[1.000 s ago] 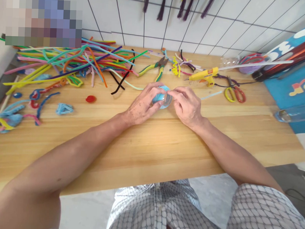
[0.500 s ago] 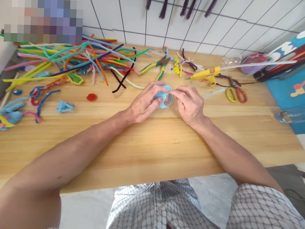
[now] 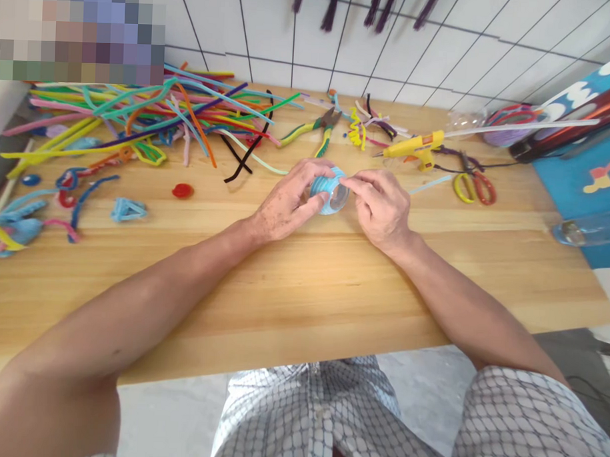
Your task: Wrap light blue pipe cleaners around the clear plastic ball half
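Over the middle of the wooden table (image 3: 302,295), both my hands meet around a small clear cup wrapped in light blue pipe cleaner (image 3: 329,193). My left hand (image 3: 286,204) curls round the cup from the left, fingers closed on the blue winding. My right hand (image 3: 380,208) pinches the cup's rim and the pipe cleaner's end from the right. The cup lies tilted, its open mouth turned toward me.
A heap of coloured pipe cleaners (image 3: 139,119) covers the back left. Pliers (image 3: 321,130), a yellow glue gun (image 3: 412,149) and scissors (image 3: 471,186) lie at the back. A red cap (image 3: 182,190) and bent shapes (image 3: 128,210) sit on the left. A clear bottle (image 3: 590,228) lies at the right edge.
My fingers have shifted slightly round the cup, which has turned a little so more of its clear mouth shows. The hands stay in the same place.
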Tool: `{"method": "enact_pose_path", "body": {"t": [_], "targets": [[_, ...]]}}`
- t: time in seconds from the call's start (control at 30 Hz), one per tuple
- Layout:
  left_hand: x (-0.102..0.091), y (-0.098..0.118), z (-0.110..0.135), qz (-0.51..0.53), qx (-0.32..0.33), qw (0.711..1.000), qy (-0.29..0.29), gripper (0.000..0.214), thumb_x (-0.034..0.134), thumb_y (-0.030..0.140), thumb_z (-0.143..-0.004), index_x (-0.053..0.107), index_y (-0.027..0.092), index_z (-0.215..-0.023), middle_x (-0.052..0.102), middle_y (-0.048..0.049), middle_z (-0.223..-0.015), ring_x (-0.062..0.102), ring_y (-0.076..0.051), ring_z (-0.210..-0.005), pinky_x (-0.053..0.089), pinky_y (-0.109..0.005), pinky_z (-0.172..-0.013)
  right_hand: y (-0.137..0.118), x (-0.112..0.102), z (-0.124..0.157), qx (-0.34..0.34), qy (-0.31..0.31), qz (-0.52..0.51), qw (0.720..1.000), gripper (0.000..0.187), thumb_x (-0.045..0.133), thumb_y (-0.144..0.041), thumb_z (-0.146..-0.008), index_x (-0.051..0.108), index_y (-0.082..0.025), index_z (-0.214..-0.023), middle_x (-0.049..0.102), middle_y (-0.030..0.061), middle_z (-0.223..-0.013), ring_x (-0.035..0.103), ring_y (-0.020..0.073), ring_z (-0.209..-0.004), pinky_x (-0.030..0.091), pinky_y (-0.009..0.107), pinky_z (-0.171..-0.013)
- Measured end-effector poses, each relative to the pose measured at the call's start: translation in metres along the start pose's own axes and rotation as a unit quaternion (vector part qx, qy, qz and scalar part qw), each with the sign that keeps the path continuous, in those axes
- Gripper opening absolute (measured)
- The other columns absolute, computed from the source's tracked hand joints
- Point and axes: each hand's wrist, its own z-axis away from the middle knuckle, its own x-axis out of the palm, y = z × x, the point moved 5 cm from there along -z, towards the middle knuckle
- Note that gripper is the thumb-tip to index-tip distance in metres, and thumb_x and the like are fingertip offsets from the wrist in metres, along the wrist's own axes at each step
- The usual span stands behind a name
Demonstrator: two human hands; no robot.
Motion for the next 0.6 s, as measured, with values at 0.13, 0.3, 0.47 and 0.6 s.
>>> {"method": "enact_pose_path", "body": {"t": [0.13,0.3,0.47,0.6], "targets": [[0.0004,-0.0020,-0.0006,0.006,0.006,1.000,0.010,0.039,0.055,0.050,-0.114,0.059,0.026,-0.144,0.068,-0.0172,-0.152,0.063,-0.030,-0.148,0.056,-0.055,-0.122,-0.0011,-0.0008,0.0007,-0.014,0.008,0.000,1.000,0.042,0.054,-0.012,-0.106,0.080,-0.032,-0.131,0.079,0.0063,-0.112,0.073,0.0224,-0.104,0.062,0.039,-0.094],[0.0008,-0.0025,-0.0002,0.014,-0.002,1.000,0.014,0.041,0.057,0.054,-0.113,0.060,0.026,-0.143,0.068,-0.0172,-0.151,0.063,-0.031,-0.147,0.057,-0.056,-0.121,-0.0006,-0.0005,0.0011,0.003,-0.012,0.000,1.000,0.043,0.053,-0.011,-0.105,0.080,-0.032,-0.132,0.079,0.0062,-0.113,0.073,0.0231,-0.106,0.062,0.040,-0.095],[0.0001,-0.0006,-0.0004,0.030,-0.035,0.999,0.017,0.032,0.059,0.050,-0.113,0.060,0.029,-0.138,0.067,-0.0145,-0.150,0.061,-0.028,-0.147,0.060,-0.052,-0.115,-0.0040,0.0010,0.0000,-0.014,-0.008,0.007,1.000,0.039,0.053,-0.014,-0.107,0.079,-0.030,-0.132,0.080,0.0066,-0.113,0.075,0.0234,-0.106,0.062,0.040,-0.094],[0.0004,-0.0006,-0.0018,0.040,-0.036,0.998,0.016,0.036,0.057,0.053,-0.113,0.059,0.025,-0.136,0.067,-0.0162,-0.148,0.063,-0.031,-0.144,0.060,-0.052,-0.114,-0.0045,-0.0045,-0.0040,-0.015,-0.011,-0.008,1.000,0.038,0.054,-0.020,-0.109,0.076,-0.031,-0.138,0.078,0.0085,-0.123,0.074,0.0275,-0.114,0.060,0.048,-0.102]]}}
